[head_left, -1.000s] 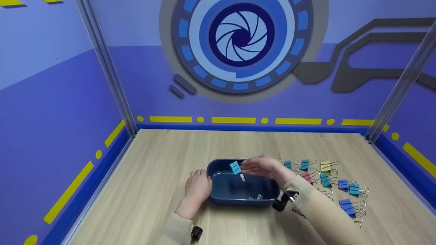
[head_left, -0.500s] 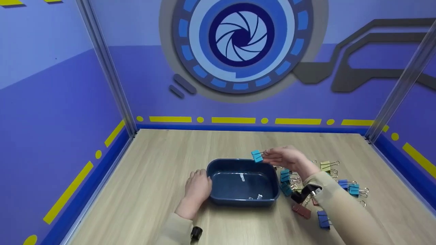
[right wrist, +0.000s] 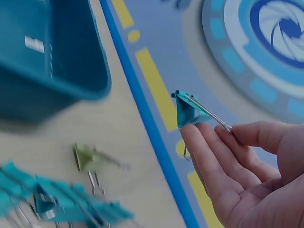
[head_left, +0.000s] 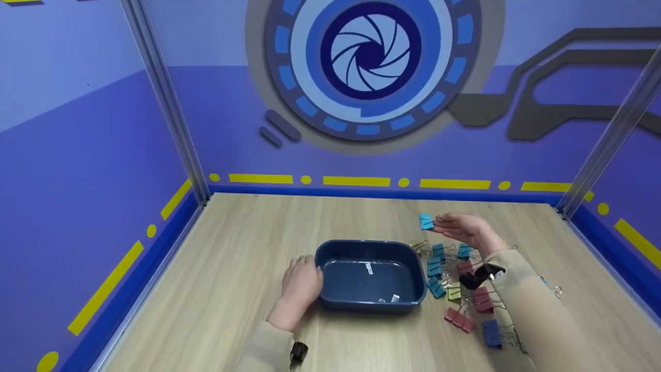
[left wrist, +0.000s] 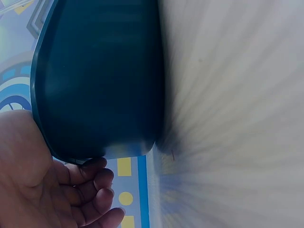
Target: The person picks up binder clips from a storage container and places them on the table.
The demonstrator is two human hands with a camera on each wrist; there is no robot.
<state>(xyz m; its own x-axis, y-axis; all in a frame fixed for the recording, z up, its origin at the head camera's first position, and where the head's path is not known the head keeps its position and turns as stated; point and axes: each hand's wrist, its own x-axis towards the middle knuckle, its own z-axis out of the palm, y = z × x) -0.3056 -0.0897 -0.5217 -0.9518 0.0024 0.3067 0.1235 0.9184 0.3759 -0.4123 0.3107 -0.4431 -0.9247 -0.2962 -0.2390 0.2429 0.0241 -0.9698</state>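
My left hand (head_left: 301,283) holds the left end of a dark blue plastic bin (head_left: 330,306). In the left wrist view, curled fingers (left wrist: 97,183) lie against the outside of its corner, and the thumb is hidden behind the wall. Off to the right, my right hand (head_left: 467,229) holds a teal binder clip (head_left: 426,221) in the air, beyond the clips on the table. The right wrist view shows thumb and fingertips pinching one wire handle of that binder clip (right wrist: 189,110), its body pointing away from the palm.
Several binder clips in teal, yellow, red and blue lie right of the bin, such as a red clip (head_left: 458,319) and a blue clip (head_left: 492,333). My right forearm covers some. Small white labels (head_left: 369,268) show on the bin's floor. Printed panels wall in the wooden table (head_left: 248,232).
My right hand has carried the teal binder clip from above the bin rightward and back, past the bin's far right corner. The left hand and the bin have stayed in place.
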